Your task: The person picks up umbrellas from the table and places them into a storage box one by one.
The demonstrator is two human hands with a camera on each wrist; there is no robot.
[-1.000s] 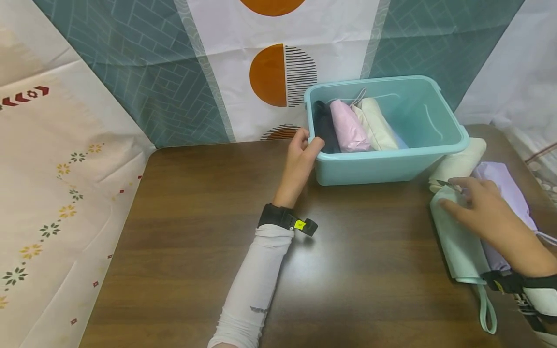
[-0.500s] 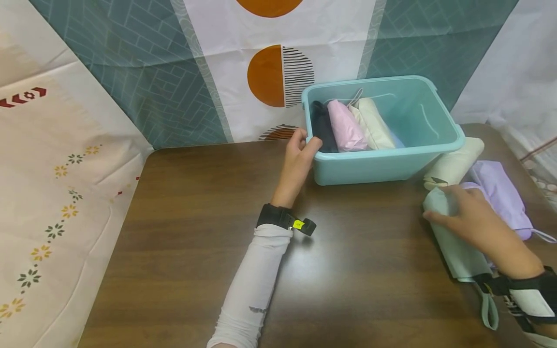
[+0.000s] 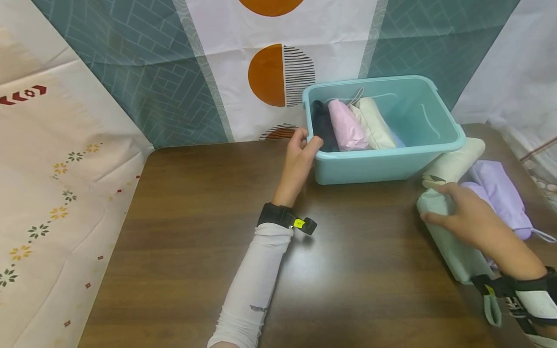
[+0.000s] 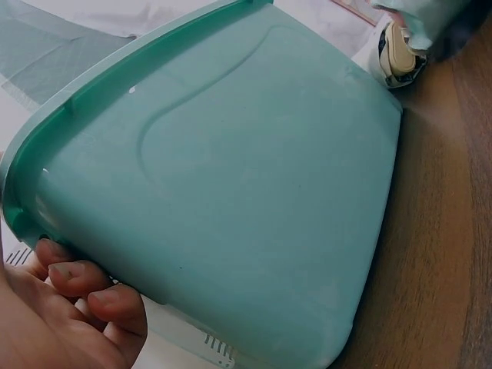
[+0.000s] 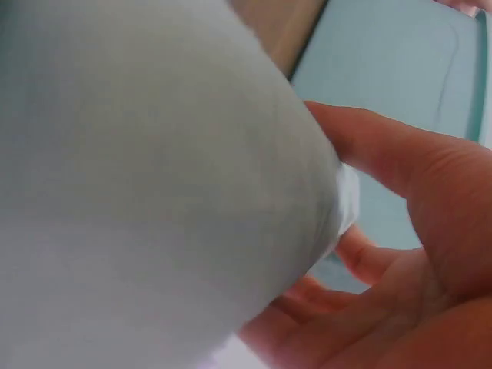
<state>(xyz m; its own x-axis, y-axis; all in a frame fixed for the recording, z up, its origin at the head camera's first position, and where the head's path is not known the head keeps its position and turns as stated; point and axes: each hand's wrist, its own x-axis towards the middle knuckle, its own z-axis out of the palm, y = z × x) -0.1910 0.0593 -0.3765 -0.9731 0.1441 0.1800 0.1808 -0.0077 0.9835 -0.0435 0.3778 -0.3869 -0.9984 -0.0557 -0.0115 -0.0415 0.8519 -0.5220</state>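
Note:
My left hand (image 3: pixel 298 157) grips the left rim of a light teal plastic bin (image 3: pixel 365 169), with the curled fingers under the rim in the left wrist view. At the right, my right hand (image 3: pixel 474 217) holds the upper end of a pale green folded umbrella (image 3: pixel 457 253) between thumb and fingers. Its wrist loop (image 3: pixel 491 309) hangs at the near end. Close up in the right wrist view, the pale green cover (image 5: pixel 169 184) fills the left side, the thumb and fingers around its tip.
Inside the bin lie black (image 3: pixel 323 128), pink (image 3: pixel 346 126) and cream (image 3: pixel 376 124) bundles. A cream folded umbrella (image 3: pixel 457 159) lies by the bin's right side. Beyond the right hand are lilac bundles (image 3: pixel 500 191), one with a white cord. Patterned cloth (image 3: pixel 283 29) hangs behind the table (image 3: pixel 196 217).
My right hand has closed around the pale green umbrella's upper end and shifted it slightly left. The lilac bundles are more exposed. My left hand stays on the bin rim.

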